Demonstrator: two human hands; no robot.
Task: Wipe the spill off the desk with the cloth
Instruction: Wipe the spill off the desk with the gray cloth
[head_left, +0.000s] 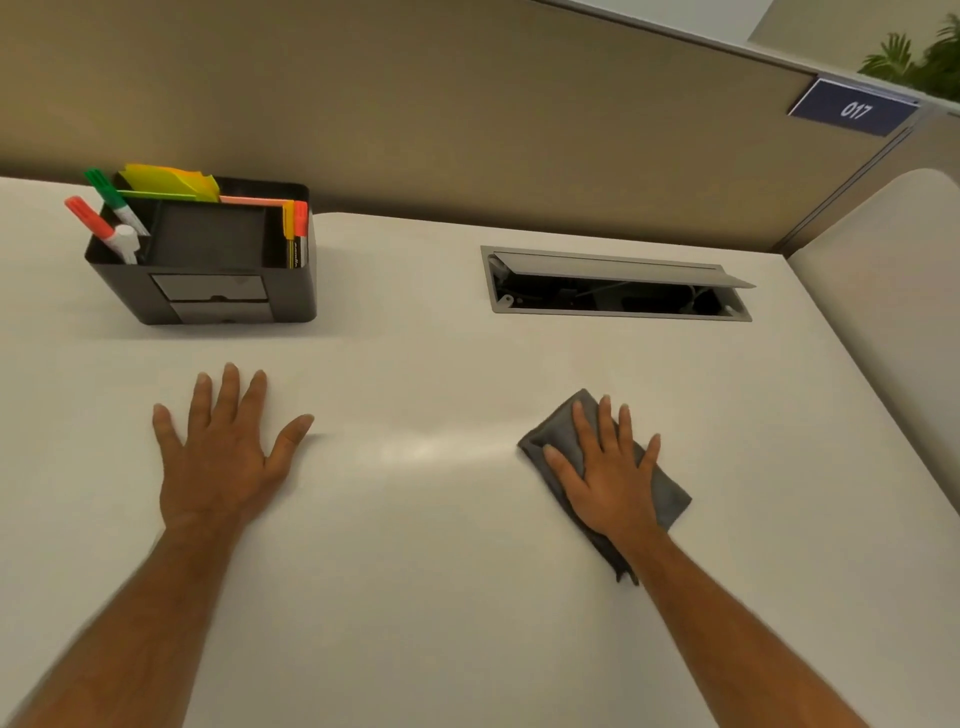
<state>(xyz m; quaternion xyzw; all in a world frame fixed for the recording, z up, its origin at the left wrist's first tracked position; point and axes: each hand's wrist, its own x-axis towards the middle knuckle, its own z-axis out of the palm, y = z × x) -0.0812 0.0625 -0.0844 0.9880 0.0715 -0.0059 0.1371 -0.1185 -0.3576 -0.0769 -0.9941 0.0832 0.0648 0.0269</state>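
A grey cloth (660, 483), folded, was pressed flat onto the white desk (415, 571) under the right hand (608, 473), whose fingers were spread open and laid on top of it rather than curled around it; the cloth lay nearer the person than the cable hatch (618, 286), a grey-framed slot set into the desk with its lid raised and dark wiring seen inside. The left hand (223, 452) was laid palm down and open on the bare desk, well to the left of the hatch and nearer the person than it, with nothing held. A faint glossy streak (441, 441) was seen on the desk between the two hands; whether it was liquid or only reflected light could not be told. To the left of the hatch a black desk organiser (208, 265) was stood, filled with a red-capped and a green-capped marker, yellow sticky notes and two further pens whose printing was too small to be read. Beyond the hatch, up and to the right on the beige partition (467, 114), a dark blue plate (854, 109) marked "017" in white was fixed.
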